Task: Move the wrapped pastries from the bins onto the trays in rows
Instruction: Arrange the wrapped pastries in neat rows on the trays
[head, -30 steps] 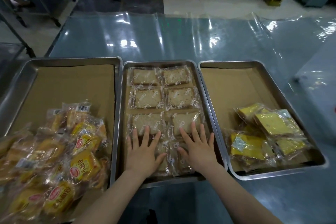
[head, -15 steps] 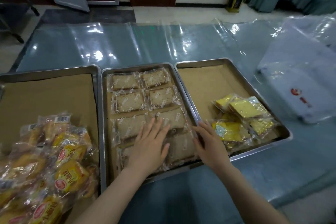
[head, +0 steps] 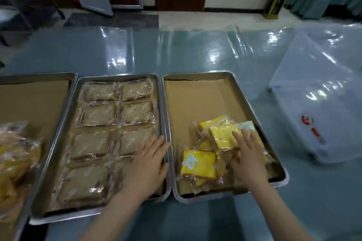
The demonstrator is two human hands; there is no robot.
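Note:
Three metal trays lined with brown paper sit side by side. The middle tray (head: 58,143) holds brown wrapped pastries (head: 98,115) in two neat columns. My left hand (head: 148,162) lies flat, fingers straight, over the near right pastry by the tray's right rim. The right tray (head: 241,88) has a loose heap of yellow wrapped pastries (head: 197,164) at its near end. My right hand (head: 246,154) rests on that heap with fingers extended, touching a yellow packet (head: 223,135). The left tray (head: 39,76) carries a pile of orange-yellow wrapped pastries (head: 15,154).
A clear plastic bin (head: 317,107) with a red label lies overturned on the table at the right. The table (head: 176,53) is covered in glossy transparent film. Beyond it are a floor, a brown door and a yellow-black stand.
The view has swung right. My right hand left the middle tray and moved onto the yellow packets in the right tray. My left hand slid right across the brown pastries.

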